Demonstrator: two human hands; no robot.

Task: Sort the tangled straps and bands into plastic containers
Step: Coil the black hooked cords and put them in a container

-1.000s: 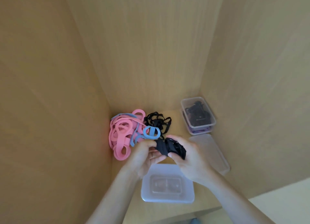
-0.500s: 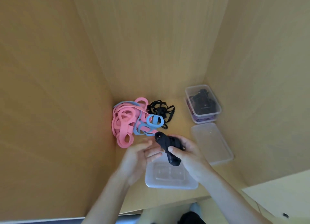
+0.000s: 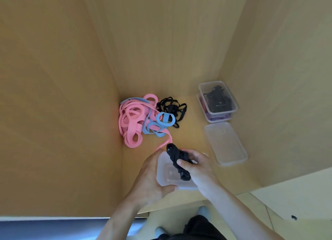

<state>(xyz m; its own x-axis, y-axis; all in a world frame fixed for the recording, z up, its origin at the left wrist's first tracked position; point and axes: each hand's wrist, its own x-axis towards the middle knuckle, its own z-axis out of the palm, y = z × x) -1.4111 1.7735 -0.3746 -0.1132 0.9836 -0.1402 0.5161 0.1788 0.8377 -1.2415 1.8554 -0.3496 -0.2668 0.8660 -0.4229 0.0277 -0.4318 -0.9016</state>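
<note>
Left grip (image 3: 150,177) has dropped to clasp the clear container (image 3: 166,175); right grip (image 3: 199,166) clutches the black strap (image 3: 176,153) just above.

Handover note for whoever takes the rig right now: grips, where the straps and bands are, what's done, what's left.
Left grip: holds the near clear container by its edge.
Right grip: holds a rolled black strap bundle over that container.
Back left corner: pink bands, blue bands and a black strap tangle in one unsorted pile.
Done: far container holds black straps and sits stacked on a lower container with purple bands. A clear lid lies beside them.
Left: put the bundle in, then sort the pile.
</note>
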